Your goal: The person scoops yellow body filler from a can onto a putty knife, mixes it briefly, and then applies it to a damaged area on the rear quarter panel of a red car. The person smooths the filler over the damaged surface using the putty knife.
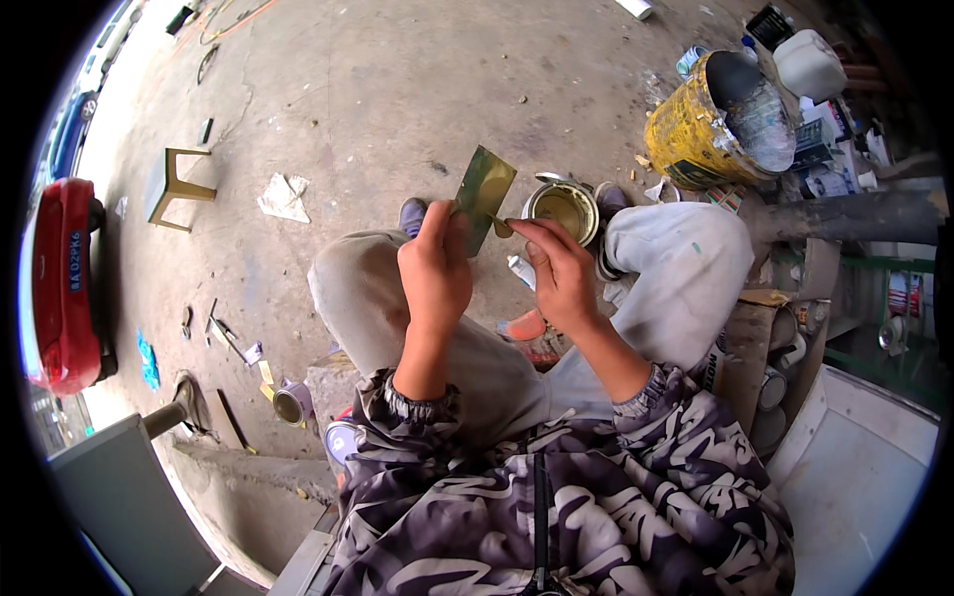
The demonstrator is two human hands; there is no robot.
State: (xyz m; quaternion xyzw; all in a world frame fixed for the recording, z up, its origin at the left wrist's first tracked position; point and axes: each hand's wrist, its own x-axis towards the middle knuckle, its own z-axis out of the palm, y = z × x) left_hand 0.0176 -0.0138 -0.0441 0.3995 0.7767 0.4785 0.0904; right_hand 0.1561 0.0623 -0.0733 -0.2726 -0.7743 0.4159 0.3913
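My left hand (435, 266) is closed around the lower edge of a thin, flat rectangular plate (481, 199). The plate is tilted upright and has an olive-yellow, shiny surface. Beside it, my right hand (562, 273) pinches a small spatula-like tool (503, 228) with yellowish paste at its tip; the fingers mostly hide its handle. That tip is close to the plate's right edge; whether they touch I cannot tell. Just beyond my right fingers stands an opened can (593, 217) with yellowish paste (558, 209) inside and its lid tipped at the far rim. A white tube (522, 270) lies between my hands.
A yellow, smeared bucket (686, 129) stands at the far right near a white jerrycan (810, 66). To the left are a small stool (181, 189), crumpled paper (284, 198) and a red car (68, 288). An opened tin (292, 404) sits by my left leg.
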